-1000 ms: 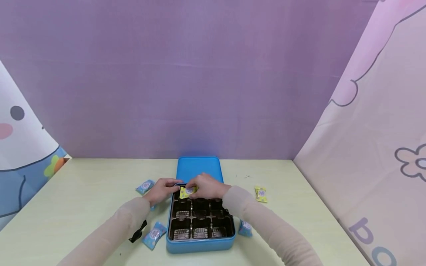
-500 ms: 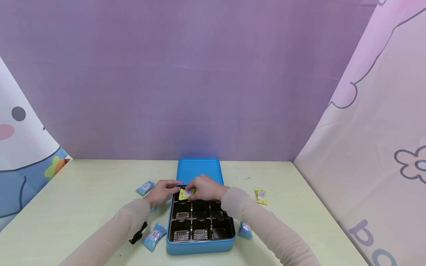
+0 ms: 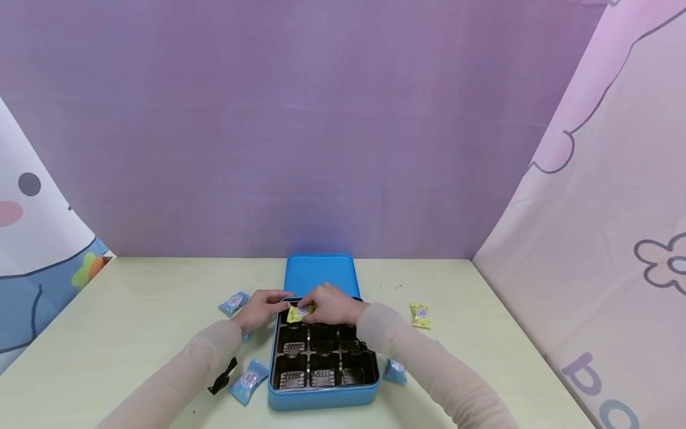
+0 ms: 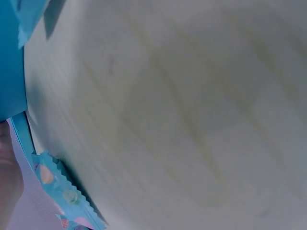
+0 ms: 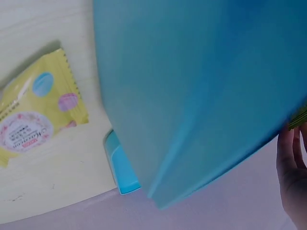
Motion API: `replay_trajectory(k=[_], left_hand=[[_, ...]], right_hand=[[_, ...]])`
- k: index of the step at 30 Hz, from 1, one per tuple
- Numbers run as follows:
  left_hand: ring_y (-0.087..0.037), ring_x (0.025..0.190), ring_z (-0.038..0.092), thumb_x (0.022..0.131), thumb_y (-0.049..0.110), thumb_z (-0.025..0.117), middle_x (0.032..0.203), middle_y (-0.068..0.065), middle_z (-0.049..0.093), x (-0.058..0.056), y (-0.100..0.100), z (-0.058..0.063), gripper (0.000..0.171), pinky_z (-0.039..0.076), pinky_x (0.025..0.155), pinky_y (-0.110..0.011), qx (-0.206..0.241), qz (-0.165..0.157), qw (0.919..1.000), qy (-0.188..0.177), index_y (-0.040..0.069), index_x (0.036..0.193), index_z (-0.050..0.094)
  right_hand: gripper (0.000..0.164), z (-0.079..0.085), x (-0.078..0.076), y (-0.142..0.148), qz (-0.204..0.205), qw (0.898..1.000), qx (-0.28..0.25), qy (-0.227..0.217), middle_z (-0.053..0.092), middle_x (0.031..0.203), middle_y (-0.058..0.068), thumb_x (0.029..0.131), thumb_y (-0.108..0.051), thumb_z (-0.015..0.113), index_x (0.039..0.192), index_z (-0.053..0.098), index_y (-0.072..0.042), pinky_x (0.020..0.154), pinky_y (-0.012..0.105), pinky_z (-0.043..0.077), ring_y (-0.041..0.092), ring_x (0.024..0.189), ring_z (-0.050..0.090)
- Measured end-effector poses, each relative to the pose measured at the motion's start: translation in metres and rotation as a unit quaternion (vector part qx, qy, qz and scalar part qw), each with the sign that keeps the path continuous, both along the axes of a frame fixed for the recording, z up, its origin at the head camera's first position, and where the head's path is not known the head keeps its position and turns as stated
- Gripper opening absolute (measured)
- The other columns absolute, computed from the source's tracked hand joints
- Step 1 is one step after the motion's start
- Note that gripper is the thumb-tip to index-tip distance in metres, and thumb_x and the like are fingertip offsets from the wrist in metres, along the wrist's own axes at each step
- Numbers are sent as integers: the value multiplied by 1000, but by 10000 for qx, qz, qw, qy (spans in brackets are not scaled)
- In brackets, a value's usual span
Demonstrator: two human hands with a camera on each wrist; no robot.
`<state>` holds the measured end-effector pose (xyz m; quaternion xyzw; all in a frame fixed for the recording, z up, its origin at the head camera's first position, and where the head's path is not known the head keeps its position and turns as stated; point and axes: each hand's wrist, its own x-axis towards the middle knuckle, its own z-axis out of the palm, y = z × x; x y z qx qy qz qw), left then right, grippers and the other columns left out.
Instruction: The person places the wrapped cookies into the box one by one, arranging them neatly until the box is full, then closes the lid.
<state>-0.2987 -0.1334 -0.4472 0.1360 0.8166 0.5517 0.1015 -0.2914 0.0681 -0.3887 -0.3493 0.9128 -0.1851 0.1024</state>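
Note:
In the head view, my right hand pinches a small yellow candy packet at the far left compartment of a blue box. A black divided tray lines the box. My left hand rests at the box's far left corner, its fingers extended along the rim and its fingertips near the packet. The right wrist view shows the fingers of my right hand, with only an edge of the yellow packet in sight. A strip of my left hand appears in the left wrist view.
Behind the box lies a blue lid. Blue packets lie at the left, one near and one farther back; another blue packet is on the right. A second yellow packet lies farther right. A black strap hangs by my left sleeve.
The yellow packet in my right hand has shifted slightly left within the far left corner, the right hand moving with it. My left hand stays almost still at the corner.

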Motion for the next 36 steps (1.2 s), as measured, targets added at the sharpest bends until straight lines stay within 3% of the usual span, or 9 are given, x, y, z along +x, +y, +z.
replay_trajectory(k=[7,17,27,36], left_hand=[[-35,122,46,93,22,54,133,-17,50,-1,0,-3,34,44,96,-47,-52,-96,9999,39,8,124,58],[-34,122,47,93,20,54,131,-15,52,-3,0,-3,33,43,97,-48,-88,25,10000,13,9,124,59],[-34,121,47,93,20,54,131,-16,52,-1,1,-3,32,44,96,-47,-49,8,10000,72,8,123,59],[-34,120,48,94,21,54,131,-16,52,0,-1,-2,34,43,96,-48,-65,-68,9999,137,8,124,58]], right_hand=[[34,-6,0,2,-129,9996,-259,-58,68,105,-2,84,-24,68,116,65,-14,63,13,48,-2,75,58],[36,-14,0,5,-353,9972,-634,-176,66,107,-4,84,-25,67,118,64,-15,61,14,47,-2,78,57],[36,-14,-1,3,-213,9984,-487,-167,66,109,-3,85,-25,67,119,63,-15,65,14,48,0,83,57],[39,-18,1,3,-208,9972,-718,6,65,105,-4,84,-30,66,120,62,-15,62,17,48,3,83,55]])
